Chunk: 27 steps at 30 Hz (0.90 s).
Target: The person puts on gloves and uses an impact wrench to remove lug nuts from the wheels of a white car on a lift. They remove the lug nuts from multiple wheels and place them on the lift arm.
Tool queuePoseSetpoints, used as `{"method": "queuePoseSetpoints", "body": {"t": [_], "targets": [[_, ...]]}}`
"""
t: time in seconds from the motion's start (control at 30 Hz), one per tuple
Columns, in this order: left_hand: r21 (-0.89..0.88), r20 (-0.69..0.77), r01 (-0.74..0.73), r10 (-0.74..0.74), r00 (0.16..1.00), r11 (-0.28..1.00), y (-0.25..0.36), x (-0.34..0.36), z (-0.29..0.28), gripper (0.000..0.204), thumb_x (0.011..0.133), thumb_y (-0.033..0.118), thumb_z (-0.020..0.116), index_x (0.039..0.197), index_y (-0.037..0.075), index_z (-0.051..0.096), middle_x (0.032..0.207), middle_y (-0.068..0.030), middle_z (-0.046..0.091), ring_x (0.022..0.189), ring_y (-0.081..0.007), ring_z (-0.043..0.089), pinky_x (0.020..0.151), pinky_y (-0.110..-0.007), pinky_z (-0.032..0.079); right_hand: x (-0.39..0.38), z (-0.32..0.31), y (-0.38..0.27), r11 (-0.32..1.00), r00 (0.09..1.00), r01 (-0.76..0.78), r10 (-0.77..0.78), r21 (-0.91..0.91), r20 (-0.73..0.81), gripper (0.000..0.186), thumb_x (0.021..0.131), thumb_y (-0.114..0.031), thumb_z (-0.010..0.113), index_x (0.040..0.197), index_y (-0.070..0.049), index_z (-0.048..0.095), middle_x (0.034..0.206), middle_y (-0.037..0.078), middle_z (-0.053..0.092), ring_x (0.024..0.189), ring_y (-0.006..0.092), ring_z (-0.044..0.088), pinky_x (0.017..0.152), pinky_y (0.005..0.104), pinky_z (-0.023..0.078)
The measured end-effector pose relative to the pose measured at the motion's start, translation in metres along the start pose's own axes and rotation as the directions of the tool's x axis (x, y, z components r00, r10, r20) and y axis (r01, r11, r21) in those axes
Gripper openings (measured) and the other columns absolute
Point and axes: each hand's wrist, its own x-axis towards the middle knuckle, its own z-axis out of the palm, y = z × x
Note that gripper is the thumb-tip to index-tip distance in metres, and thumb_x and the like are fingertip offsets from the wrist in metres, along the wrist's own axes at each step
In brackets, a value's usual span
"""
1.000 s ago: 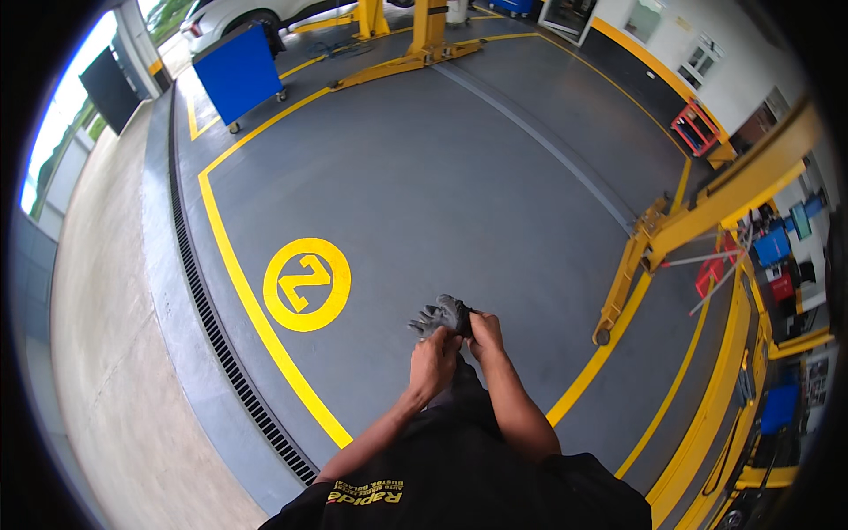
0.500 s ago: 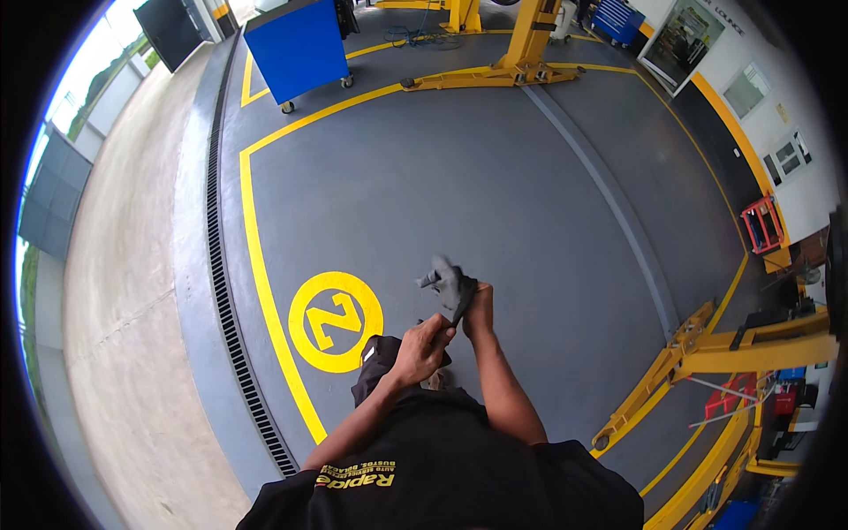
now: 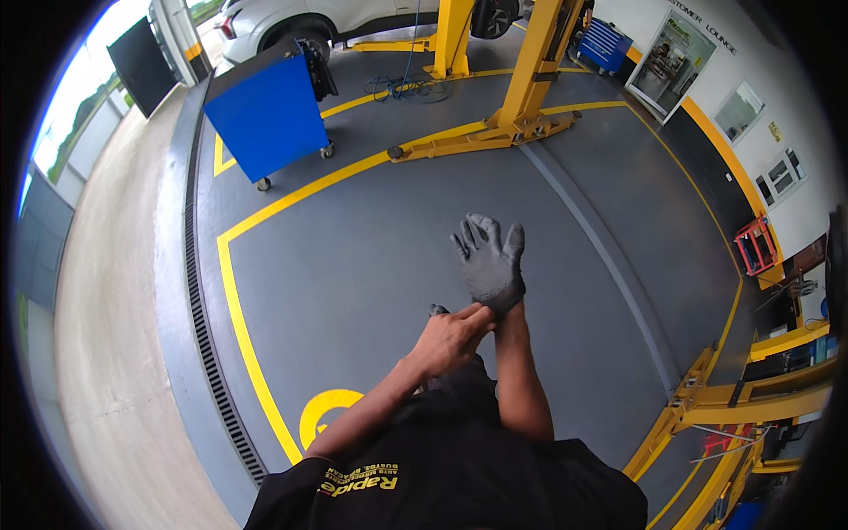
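Observation:
A dark grey glove (image 3: 495, 281) covers my right hand (image 3: 491, 262), which is raised above the floor with its fingers spread. The ends of the glove's fingers look loose and bent. My bare left hand (image 3: 452, 339) pinches the glove's cuff at the right wrist, its fingertips closed on the edge. A small dark grey piece (image 3: 438, 310) sticks out beside the left knuckles; I cannot tell what it is. Both forearms come up from the black shirt (image 3: 459, 468) I wear.
A blue wheeled cabinet (image 3: 268, 119) stands far left, before a white car (image 3: 353, 16). Yellow lift posts with low arms (image 3: 468, 140) stand ahead; another lift arm (image 3: 751, 402) is at right. A floor drain (image 3: 201, 327) runs along the left. A red cart (image 3: 757, 247) stands by the wall.
The glove, crumpled between both hands before, now covers my right hand with its fingers spread. My left hand has moved right to the cuff. The view has tilted up, showing the white car.

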Motion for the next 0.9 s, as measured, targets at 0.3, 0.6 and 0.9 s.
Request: {"method": "queuePoseSetpoints", "body": {"t": [0.3,0.6,0.9], "targets": [[0.052,0.033,-0.151,0.149,0.988,0.987,-0.164,0.257,-0.067,0.009,0.097,0.015,0.058,0.102,0.008,0.053,0.091,-0.0099,0.06,0.072,-0.0359,0.063,0.061,-0.045,0.05,0.281,0.04,-0.061,0.96,0.938,0.157,-0.219,0.232,0.27,0.057,0.107,-0.045,0.04,0.139,0.0,0.049,0.143,0.014,0.05,0.14,0.0232,0.041,0.122,0.0473,0.025],[-0.116,-0.016,-0.042,0.04,0.999,0.992,-0.317,0.458,-0.19,0.016,0.092,0.016,0.066,0.103,0.004,0.061,0.099,-0.009,0.064,0.072,-0.0265,0.067,0.065,-0.036,0.054,0.567,0.056,-0.067,0.977,0.959,0.176,-0.198,0.121,0.203,0.051,0.107,-0.041,0.04,0.13,0.002,0.057,0.116,0.01,0.067,0.108,0.0173,0.063,0.114,0.0409,0.044],[-0.044,-0.549,0.086,-0.096,0.83,0.995,-0.485,0.701,-0.294,0.02,0.089,0.017,0.075,0.1,0.001,0.068,0.097,-0.0099,0.068,0.083,-0.025,0.067,0.071,-0.033,0.052,0.801,0.003,-0.048,1.0,0.952,-0.004,0.012,-0.028,0.307,0.059,0.109,-0.042,0.03,0.143,0.003,0.047,0.138,0.018,0.057,0.122,0.0258,0.058,0.111,0.0441,0.041]]}}
